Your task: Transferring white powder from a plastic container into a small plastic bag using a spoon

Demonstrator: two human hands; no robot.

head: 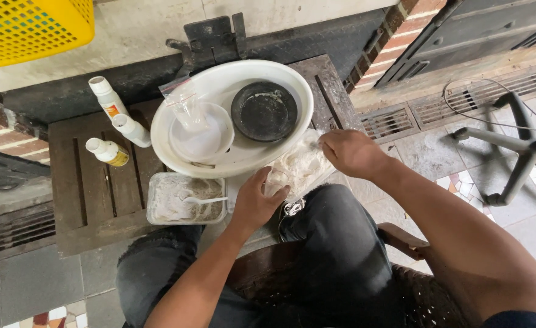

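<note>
A: Knees first, in dark jeans, on a wicker chair (426, 297). Then what?

B: Left hand (257, 203), fingers wrapped round a small clear cup (276, 181), held just above the lap. Right hand (351, 152), fingers pinched on the top edge of a clear bag (299, 165) of white powder, bag touching the cup.

A: Advice for handling?

B: Judging by the pose, keep the bag mouth close over the cup, tilt slowly, keep the cup upright; fine powder spills easily.

A: Next out?

B: Rectangular tray (186, 199) of greyish powder with a white spoon (204, 200) lying in it, on a dark slatted counter (92, 200).

A: Further?

B: Large white basin (231, 159) holding a white bowl (210, 140), a crumpled clear bag (186, 106) and a black dish (263, 111). Left of it, three white bottles (122, 127).

A: Farthest?

B: Yellow basket (31, 27), top left; chair base (517, 146) on the tiled floor, right.
</note>
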